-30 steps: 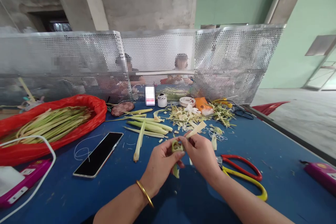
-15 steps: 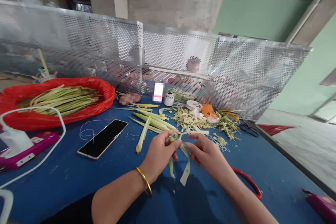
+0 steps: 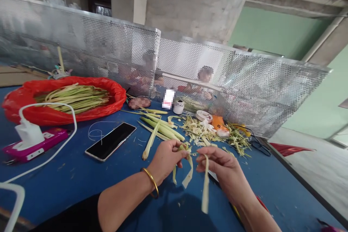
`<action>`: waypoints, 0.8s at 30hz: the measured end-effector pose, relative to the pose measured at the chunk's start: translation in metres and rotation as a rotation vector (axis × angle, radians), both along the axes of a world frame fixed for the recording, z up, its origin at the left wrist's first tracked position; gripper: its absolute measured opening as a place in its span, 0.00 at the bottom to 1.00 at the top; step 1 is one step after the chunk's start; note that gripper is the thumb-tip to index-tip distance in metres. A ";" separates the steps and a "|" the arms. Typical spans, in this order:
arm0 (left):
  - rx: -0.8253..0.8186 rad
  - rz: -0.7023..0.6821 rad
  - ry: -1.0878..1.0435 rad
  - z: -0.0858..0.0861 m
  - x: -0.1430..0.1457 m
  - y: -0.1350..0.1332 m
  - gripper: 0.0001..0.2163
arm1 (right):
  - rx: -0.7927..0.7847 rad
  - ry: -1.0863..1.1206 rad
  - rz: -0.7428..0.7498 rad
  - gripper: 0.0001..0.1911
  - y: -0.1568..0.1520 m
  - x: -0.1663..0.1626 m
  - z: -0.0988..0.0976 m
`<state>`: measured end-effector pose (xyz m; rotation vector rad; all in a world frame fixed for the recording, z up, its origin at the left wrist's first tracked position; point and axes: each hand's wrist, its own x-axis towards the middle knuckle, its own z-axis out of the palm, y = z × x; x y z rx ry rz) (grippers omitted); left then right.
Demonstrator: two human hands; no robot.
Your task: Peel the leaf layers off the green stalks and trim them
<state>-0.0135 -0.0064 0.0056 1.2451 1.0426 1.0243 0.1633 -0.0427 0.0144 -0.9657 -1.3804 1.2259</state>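
I have the right hand (image 3: 217,161) pinching a long, flat, cream-green leaf strip (image 3: 206,188), which hangs over the blue worktop (image 3: 130,188). The left hand (image 3: 166,157) grips a small pale-green leaf bundle (image 3: 185,148), its ends dangling; I judge it unfinished, though the grip hides its middle. Beyond, broad green leaf stalks (image 3: 164,129) lie unworked, beside heaped pale trimmings (image 3: 194,130).

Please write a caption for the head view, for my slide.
Over a blue table, the left hand holds a greenish plant piece and the right hand a hanging pale strip.
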 end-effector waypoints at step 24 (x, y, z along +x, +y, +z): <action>0.057 0.016 0.071 -0.006 0.001 0.003 0.07 | 0.298 -0.413 -0.058 0.18 -0.006 -0.012 0.010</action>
